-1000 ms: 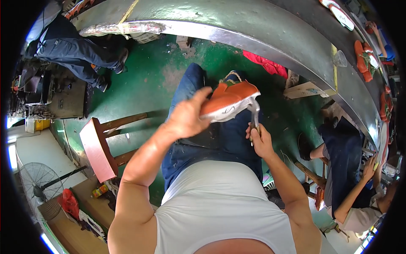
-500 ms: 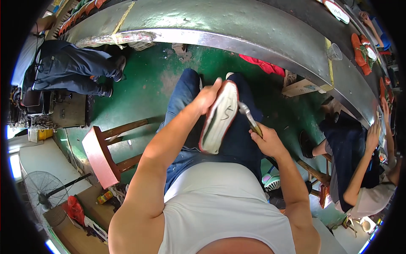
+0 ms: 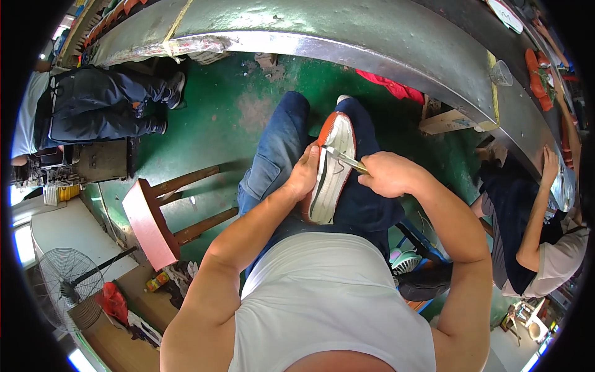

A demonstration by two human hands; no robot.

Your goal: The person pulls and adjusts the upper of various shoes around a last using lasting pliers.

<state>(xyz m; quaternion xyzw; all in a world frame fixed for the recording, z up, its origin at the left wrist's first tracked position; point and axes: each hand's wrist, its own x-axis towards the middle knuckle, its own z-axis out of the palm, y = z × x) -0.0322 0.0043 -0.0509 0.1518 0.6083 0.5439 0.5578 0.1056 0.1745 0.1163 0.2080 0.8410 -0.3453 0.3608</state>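
While the left hand (image 3: 304,172) is clamped on the left edge of an orange shoe (image 3: 328,193) — sole up over the person's thighs — the head view shows the right hand (image 3: 389,173), at the shoe's right, with fingers closed round a metal-headed tool (image 3: 344,159) crossing the sole. Dark handwriting beside the tool cannot be read.
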